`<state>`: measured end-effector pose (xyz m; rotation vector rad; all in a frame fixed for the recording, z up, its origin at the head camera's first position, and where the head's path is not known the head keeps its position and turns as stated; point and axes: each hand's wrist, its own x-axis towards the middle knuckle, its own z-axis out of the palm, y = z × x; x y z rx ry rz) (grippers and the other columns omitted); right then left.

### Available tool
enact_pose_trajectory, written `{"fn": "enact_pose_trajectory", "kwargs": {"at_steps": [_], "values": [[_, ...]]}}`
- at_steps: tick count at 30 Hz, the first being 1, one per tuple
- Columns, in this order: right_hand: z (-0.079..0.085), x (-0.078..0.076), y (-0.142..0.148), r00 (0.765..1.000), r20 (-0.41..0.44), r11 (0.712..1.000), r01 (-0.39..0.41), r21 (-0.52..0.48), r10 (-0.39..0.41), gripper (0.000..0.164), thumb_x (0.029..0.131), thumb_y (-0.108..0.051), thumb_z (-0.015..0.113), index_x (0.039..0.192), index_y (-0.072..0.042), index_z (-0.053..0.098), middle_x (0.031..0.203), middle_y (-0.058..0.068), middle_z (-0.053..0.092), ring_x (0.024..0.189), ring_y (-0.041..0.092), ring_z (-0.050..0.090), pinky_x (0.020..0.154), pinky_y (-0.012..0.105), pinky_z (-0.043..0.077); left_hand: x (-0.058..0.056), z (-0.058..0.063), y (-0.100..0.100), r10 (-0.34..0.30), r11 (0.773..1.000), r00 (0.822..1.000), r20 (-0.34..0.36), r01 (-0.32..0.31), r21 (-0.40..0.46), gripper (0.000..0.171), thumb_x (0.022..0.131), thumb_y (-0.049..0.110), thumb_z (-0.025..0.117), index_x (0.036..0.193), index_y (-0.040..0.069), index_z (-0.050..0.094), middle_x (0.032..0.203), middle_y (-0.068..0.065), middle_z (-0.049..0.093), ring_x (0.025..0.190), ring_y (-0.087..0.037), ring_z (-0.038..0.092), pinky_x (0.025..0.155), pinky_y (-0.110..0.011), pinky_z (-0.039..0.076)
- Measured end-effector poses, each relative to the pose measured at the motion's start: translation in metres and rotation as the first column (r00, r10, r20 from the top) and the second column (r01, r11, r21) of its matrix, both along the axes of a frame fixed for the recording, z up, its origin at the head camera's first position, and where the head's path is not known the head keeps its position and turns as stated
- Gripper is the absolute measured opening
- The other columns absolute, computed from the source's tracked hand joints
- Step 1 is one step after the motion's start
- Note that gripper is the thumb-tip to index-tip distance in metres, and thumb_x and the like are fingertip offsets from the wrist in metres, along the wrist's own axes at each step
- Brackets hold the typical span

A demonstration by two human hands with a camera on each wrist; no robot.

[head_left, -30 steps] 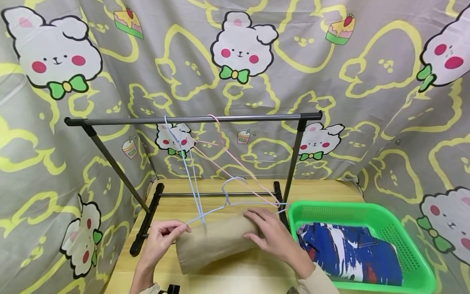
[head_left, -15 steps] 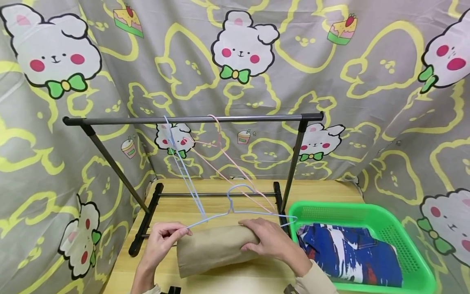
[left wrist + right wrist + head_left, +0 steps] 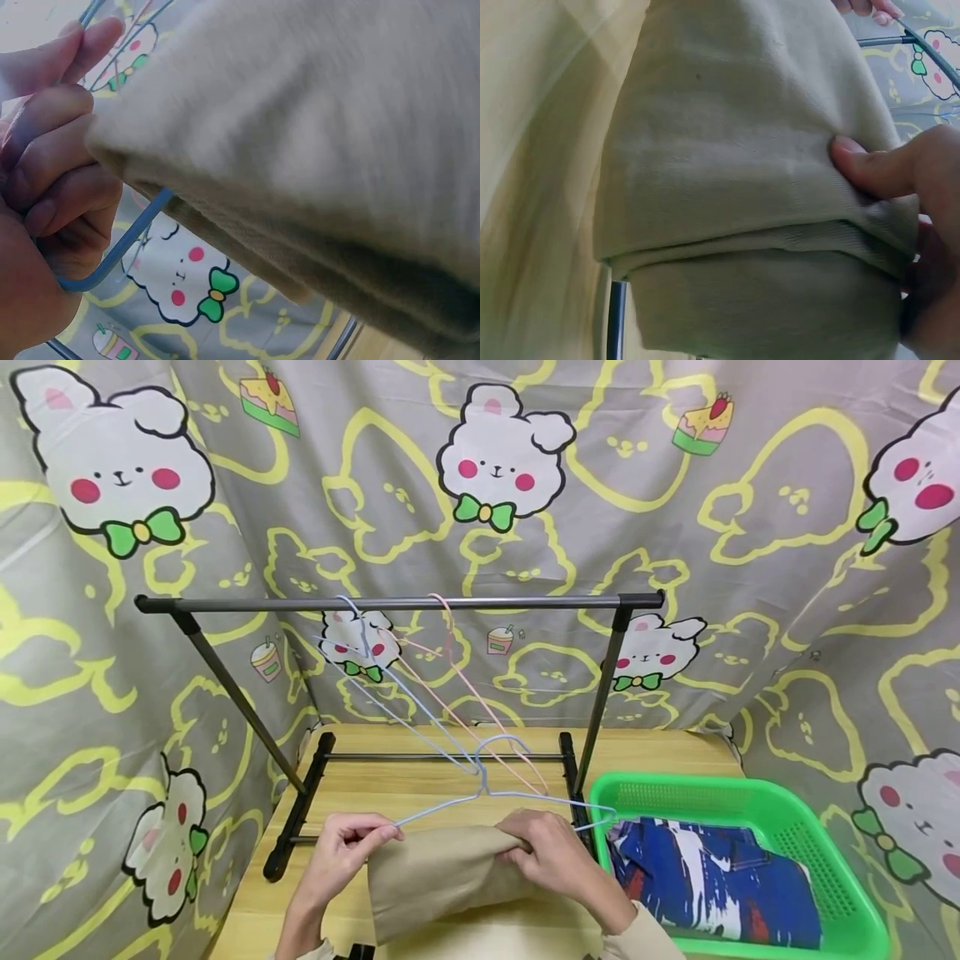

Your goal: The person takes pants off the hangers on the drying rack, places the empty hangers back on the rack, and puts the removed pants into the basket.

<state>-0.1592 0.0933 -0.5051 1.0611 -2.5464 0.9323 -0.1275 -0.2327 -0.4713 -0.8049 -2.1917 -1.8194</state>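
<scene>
In the head view my left hand [image 3: 337,860] grips the left end of a blue wire hanger [image 3: 438,811], whose hook points up and away. A folded khaki garment [image 3: 442,881] hangs over the hanger's lower bar, which its cloth mostly hides. My right hand [image 3: 551,852] pinches the garment's upper edge near its right end. In the left wrist view the fingers [image 3: 64,146] curl round the hanger's bent corner, beside the cloth. Seen from the right wrist, the thumb [image 3: 877,166] presses on the layered cloth, and the other fingers are mostly hidden behind it.
A dark clothes rack [image 3: 525,602] stands on the wooden table [image 3: 420,739]. Another blue hanger [image 3: 420,704] and a pink hanger [image 3: 480,697] hang from its rail. At right, a green basket [image 3: 840,868] holds folded blue patterned clothing [image 3: 720,881]. Printed curtains surround the table.
My right hand has gone from lying over the garment to pinching its upper edge. The held hanger has shifted slightly right. On the rail, the blue hanger has swung to the right.
</scene>
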Motion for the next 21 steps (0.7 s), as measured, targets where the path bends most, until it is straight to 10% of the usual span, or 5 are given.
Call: {"fn": "enact_pose_trajectory", "kwargs": {"at_steps": [5,21], "values": [[0.002,0.004,0.0,0.994,-0.098,0.993,0.032,-0.113,-0.043,0.037,0.071,0.0,0.078,0.102,-0.02,0.08,0.099,-0.008,0.074,0.092,0.009,0.07,0.076,0.033,0.059,0.0,-0.002,0.002,-0.03,0.999,1.0,0.005,0.03,-0.038,0.025,0.094,-0.015,0.06,0.089,0.004,0.077,0.083,-0.009,0.075,0.06,-0.008,0.053,0.052,-0.023,0.045],[0.012,0.038,-0.003,0.967,-0.243,0.972,0.016,-0.233,-0.075,0.043,0.075,0.006,0.067,0.112,-0.015,0.077,0.105,-0.004,0.074,0.096,0.013,0.071,0.081,0.035,0.059,0.011,-0.001,0.0,0.017,0.992,0.998,-0.064,-0.024,-0.122,0.027,0.093,-0.013,0.064,0.09,0.011,0.077,0.079,-0.003,0.074,0.056,-0.009,0.056,0.047,-0.022,0.044]]}}
